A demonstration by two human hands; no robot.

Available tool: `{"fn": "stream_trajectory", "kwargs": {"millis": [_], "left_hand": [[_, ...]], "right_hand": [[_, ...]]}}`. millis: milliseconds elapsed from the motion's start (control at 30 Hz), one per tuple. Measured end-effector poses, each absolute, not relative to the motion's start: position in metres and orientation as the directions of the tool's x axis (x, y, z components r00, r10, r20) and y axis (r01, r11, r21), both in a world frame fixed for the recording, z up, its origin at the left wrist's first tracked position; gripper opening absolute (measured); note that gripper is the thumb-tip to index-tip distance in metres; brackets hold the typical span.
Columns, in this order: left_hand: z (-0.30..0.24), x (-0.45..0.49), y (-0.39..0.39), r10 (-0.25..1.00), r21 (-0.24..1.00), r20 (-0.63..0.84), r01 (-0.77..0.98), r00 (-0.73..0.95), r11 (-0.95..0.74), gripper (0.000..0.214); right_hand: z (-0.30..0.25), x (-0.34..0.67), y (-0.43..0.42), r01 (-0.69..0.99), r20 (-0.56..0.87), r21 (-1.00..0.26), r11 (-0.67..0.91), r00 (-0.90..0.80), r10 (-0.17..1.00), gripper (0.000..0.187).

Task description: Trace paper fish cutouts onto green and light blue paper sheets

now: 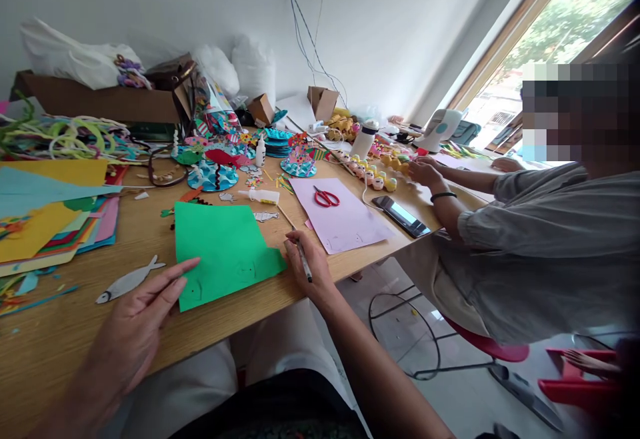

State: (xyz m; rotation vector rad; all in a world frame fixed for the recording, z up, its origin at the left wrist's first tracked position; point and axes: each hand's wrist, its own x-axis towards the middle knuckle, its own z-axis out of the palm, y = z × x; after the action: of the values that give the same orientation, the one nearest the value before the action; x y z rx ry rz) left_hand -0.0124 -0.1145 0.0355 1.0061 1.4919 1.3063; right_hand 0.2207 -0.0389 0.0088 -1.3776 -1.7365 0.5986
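A green sheet of paper (220, 242) lies at the table's front edge, with small pen-drawn curves and dots low on it and a notch at its right side. The thumb and forefinger of my left hand (133, 329) are closed on its left edge. In my right hand (313, 266) a pen (304, 262) is gripped, pointing down towards me, beside the sheet's right corner. Left of the green sheet is a grey paper fish (129, 281). To the right, red-handled scissors (326, 196) rest on a lilac sheet (340, 222) with similar pen marks.
Glue bottles (264, 196) and blue-based fish crafts (213, 176) stand behind the green sheet. Stacked coloured paper (95, 226) lies at left. A phone (401, 216) is near the right edge. A co-worker (545, 226) sits at right, hands by painted egg-carton pieces (377, 176).
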Motion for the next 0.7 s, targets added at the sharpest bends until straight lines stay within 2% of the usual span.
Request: {"fn": "stream_trajectory", "kwargs": {"millis": [167,267,367,533,700], "left_hand": [[0.041,-0.001,-0.116,0.920,0.986,-0.125,-0.149,-0.371,0.074,0.029],[0.038,0.005,-0.112,0.922,0.984,-0.089,-0.175,-0.378,0.023,0.031],[0.031,0.010,-0.106,0.931,0.986,-0.045,-0.168,-0.362,-0.018,0.036],[0.027,0.022,-0.098,0.960,0.998,0.041,-0.043,-0.278,-0.055,0.035],[0.045,0.045,-0.076,0.981,0.971,0.196,0.143,-0.017,-0.191,0.033]], "right_hand": [[0.015,0.226,-0.046,0.407,0.257,-0.874,0.265,-0.075,0.964,0.027],[0.019,0.229,-0.048,0.164,0.120,-0.978,0.126,-0.045,0.992,0.032],[0.022,0.232,-0.049,-0.038,0.043,-0.998,0.042,-0.011,0.999,0.028],[0.028,0.245,-0.045,-0.061,0.138,-0.988,0.144,0.100,0.985,0.019],[0.037,0.285,-0.034,0.049,0.280,-0.960,0.277,0.252,0.926,0.019]]}}
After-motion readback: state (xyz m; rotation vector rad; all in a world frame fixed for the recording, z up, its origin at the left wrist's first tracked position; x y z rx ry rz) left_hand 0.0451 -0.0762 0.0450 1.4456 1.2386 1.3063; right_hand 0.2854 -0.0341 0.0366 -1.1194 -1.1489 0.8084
